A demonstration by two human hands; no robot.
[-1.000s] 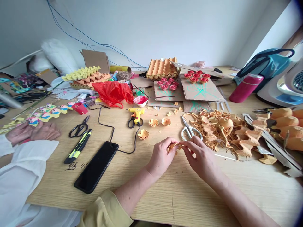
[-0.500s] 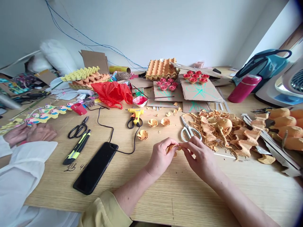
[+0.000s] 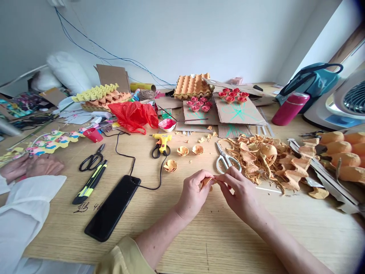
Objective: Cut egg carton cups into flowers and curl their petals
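My left hand [image 3: 194, 192] and my right hand [image 3: 239, 192] meet over the middle of the wooden table [image 3: 199, 236], both pinched on a small orange egg-carton piece [image 3: 207, 182] held between the fingertips. Most of the piece is hidden by my fingers. Just beyond my hands lie three finished orange paper flowers [image 3: 182, 151], white-handled scissors [image 3: 225, 160] and a yellow glue gun [image 3: 162, 141].
A heap of orange carton scraps [image 3: 265, 158] lies at the right. A black phone [image 3: 112, 208], a pen [image 3: 89, 182] and black scissors [image 3: 92, 161] lie at the left. Another person's hands [image 3: 31, 167] rest at the far left. Red flowers on cardboard [image 3: 230, 97] and egg trays [image 3: 192, 85] stand behind.
My hands have stayed together on the orange piece, the fingers shifting slightly around it. The view has tipped a little upward, so everything sits lower in the picture.
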